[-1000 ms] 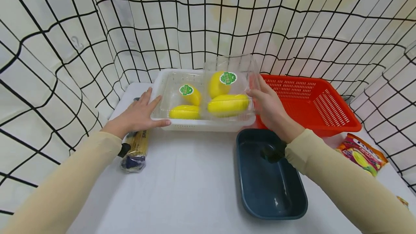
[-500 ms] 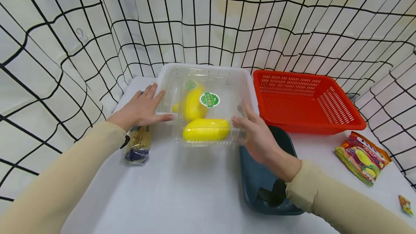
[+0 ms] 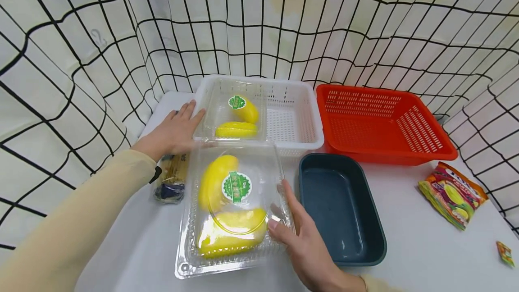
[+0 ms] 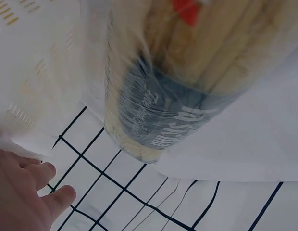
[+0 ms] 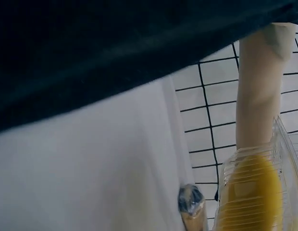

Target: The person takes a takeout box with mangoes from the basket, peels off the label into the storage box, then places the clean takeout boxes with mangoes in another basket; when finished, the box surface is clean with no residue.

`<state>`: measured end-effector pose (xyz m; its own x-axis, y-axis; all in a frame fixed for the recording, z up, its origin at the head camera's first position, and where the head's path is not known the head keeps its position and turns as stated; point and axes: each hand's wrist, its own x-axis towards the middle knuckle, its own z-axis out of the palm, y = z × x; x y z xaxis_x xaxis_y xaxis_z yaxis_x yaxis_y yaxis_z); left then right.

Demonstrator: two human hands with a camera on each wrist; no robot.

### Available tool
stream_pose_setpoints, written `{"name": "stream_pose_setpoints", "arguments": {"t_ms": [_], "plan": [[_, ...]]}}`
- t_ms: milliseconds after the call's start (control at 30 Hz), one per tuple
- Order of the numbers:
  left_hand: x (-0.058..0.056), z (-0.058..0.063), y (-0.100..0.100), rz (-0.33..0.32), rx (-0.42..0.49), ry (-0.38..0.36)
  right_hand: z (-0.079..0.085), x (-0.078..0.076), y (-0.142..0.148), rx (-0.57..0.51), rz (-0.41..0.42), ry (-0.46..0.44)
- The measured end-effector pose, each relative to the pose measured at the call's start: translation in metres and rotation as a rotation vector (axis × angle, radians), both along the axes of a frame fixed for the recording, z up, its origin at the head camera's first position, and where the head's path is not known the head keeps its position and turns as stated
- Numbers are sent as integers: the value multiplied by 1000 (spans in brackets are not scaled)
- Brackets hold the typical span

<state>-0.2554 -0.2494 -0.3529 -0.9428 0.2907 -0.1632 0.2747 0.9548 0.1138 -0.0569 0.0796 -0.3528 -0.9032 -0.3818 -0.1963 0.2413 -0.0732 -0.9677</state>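
Observation:
My right hand (image 3: 308, 242) grips the right side of a clear plastic clamshell box (image 3: 259, 161), thumb on its lid. Inside lie two yellow, mango-like fruits (image 3: 219, 179); a green round sticker marks the lid. The box is held above the table's front middle and also shows in the right wrist view (image 5: 250, 192). With fingers spread straight, my left hand (image 3: 170, 132) lies against the left side of a white basket (image 3: 284, 123). A second clear box (image 3: 261, 102) with similar fruits sits in that basket's left half. Below my left hand lies a spaghetti pack (image 4: 173, 106).
A red basket (image 3: 385, 134) stands right of the white one. In front is a dark blue basin (image 3: 342, 202). A colourful snack bag (image 3: 452, 195) and a small wrapped piece (image 3: 504, 253) lie at the right. Black wire mesh (image 3: 259, 26) borders the table.
My right hand has lifted one clear box out of the white basket and carried it forward toward me, uncovering the basket's right half. My left hand has stayed at the basket's left side.

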Motion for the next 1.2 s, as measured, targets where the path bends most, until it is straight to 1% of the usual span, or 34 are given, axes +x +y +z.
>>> {"name": "stream_pose_setpoints", "arguments": {"t_ms": [167,267,467,567,667,833,1033,1200], "plan": [[-1,0,0,-1,2,2,-19,8,2,-26,20,-29],[0,0,1,4,7,-1,-29,10,0,-5,1,-20],[0,1,0,9,7,-11,-42,5,-2,96,-75,-9],[0,0,1,8,4,-10,-48,1,-1,142,-84,18],[-1,0,1,10,4,-7,-53,-4,1,180,-77,44],[-1,0,1,12,7,-10,-56,-9,3,229,-55,58],[-1,2,1,12,6,-16,-53,-7,2,245,-22,39],[-1,1,1,11,11,-19,-50,-5,2,270,-17,35]]}}
